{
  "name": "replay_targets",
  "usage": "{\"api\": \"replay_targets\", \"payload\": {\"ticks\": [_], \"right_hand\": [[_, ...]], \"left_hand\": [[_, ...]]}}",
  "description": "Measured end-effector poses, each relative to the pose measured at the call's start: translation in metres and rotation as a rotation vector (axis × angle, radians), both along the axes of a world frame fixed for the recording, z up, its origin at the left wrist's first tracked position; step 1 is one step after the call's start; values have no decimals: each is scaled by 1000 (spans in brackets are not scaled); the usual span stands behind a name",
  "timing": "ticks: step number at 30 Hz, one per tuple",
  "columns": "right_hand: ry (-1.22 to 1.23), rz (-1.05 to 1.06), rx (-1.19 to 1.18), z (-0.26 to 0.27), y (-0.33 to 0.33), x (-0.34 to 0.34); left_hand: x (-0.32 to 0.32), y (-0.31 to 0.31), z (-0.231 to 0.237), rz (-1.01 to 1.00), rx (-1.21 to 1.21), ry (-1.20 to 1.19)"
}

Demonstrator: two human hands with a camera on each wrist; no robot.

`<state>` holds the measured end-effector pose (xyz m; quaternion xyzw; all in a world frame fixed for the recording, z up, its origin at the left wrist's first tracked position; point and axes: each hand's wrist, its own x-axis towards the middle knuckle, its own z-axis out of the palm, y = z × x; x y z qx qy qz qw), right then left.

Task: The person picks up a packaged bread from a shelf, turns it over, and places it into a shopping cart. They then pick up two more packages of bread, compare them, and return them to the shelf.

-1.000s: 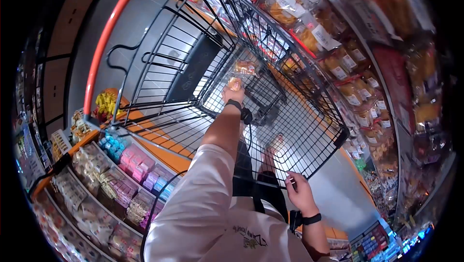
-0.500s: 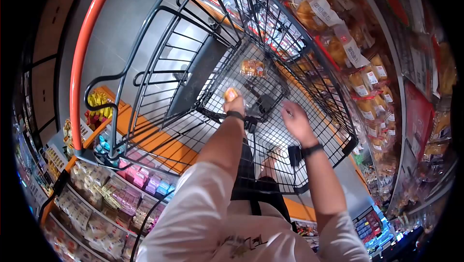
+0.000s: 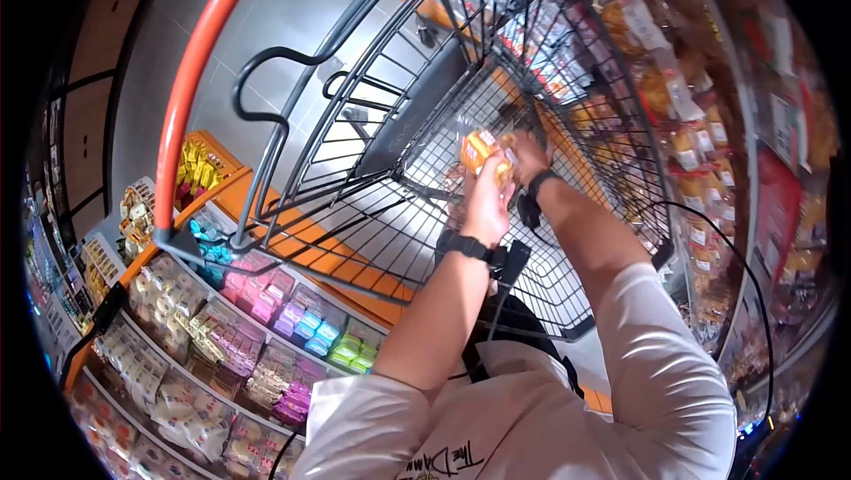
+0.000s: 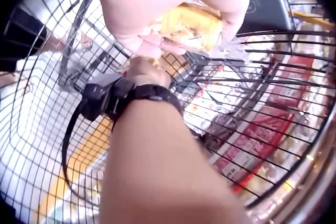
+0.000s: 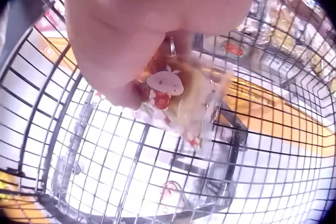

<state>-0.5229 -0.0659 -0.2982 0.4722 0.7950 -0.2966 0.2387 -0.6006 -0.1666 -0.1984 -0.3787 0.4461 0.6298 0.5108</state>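
Note:
My left hand (image 3: 486, 205) grips a clear-wrapped yellow bread (image 3: 479, 150) over the cart's basket. In the left wrist view its fingers and thumb curl round the yellow bread (image 4: 194, 24). Just beside it, my right hand (image 3: 532, 159) reaches into the cart. The right wrist view shows that hand holding a wrapped brownish bread (image 5: 186, 90) with a cartoon face printed on the wrapper; the palm hides part of it. Black wire mesh of the shopping cart (image 3: 612, 205) surrounds both hands.
The cart has an orange-red handle (image 3: 191, 81) at the left. Shelves of packaged breads (image 3: 696, 139) line the right side. On the left are shelves of small colourful packs (image 3: 257, 285). A black cable (image 3: 758, 303) hangs near the right arm.
My right hand has moved from near the cart's front side into the basket, and it now holds a packaged bread. The left hand has lifted its bread and shifted right, close to the right hand.

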Motion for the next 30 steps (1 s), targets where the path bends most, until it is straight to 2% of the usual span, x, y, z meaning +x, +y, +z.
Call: {"api": "replay_targets", "payload": {"ticks": [1, 2, 4, 6, 7, 10, 11, 14, 18, 19, 23, 27, 30], "right_hand": [[53, -76, -54, 19, -4, 17], [341, -135, -315, 36, -2, 38], [421, -288, -391, 56, -8, 78], [650, -618, -469, 83, -21, 115], [691, -478, -401, 130, -19, 123], [837, -627, -388, 202, -37, 173], [872, -568, -360, 211, -42, 197], [945, -816, -567, 288, -60, 255], [1197, -808, -529, 329, -88, 355], [1223, -734, -516, 348, -89, 377], [1296, -643, -424, 388, -98, 454], [1350, -636, -338, 402, -104, 500], [1333, -638, -393, 429, -108, 515]], "left_hand": [[5, -9, 8, -5, 73, -76], [13, -16, 18, -10, 149, -153], [19, -19, 77, -236, 146, 51], [37, -28, 113, -412, 290, 210], [52, -35, 121, -464, 341, 254], [97, -47, 157, -612, 592, 652], [108, -52, 172, -685, 641, 615], [149, -58, 222, -821, 690, 512], [215, -74, 271, -983, 680, 622], [235, -78, 282, -998, 653, 660], [313, -91, 297, -938, 702, 506], [363, -82, 324, -938, 716, 580], [371, -82, 337, -1008, 733, 633]]}}
